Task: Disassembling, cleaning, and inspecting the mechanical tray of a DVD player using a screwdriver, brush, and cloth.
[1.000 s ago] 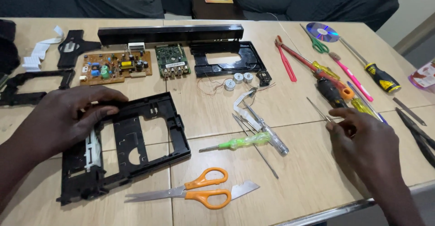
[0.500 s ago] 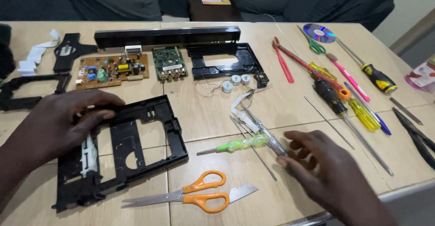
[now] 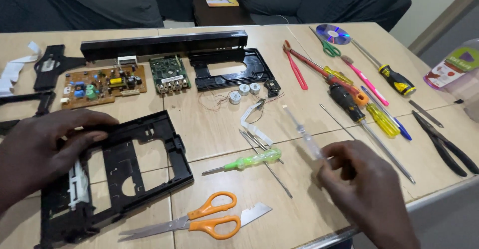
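Nearest lie the orange-handled scissors (image 3: pixel 199 220) on the wooden table (image 3: pixel 214 129). At near right, the right hand (image 3: pixel 366 189) pinches a thin clear-handled screwdriver (image 3: pixel 305 135) between its fingertips, and the tool points away to the far left. At left, the left hand (image 3: pixel 42 151) rests flat, fingers spread, on the black plastic frame (image 3: pixel 117 174). Between them lies a green translucent screwdriver (image 3: pixel 247 161). Farther off, two circuit boards (image 3: pixel 102 84).

Frame (image 3: pixel 115 179) lies on table (image 3: pixel 209 129) at left, under left hand (image 3: pixel 40 151). Scissors (image 3: pixel 199 221) in front, screwdriver (image 3: pixel 249 160) to its right. Circuit boards (image 3: pixel 102 84) behind.
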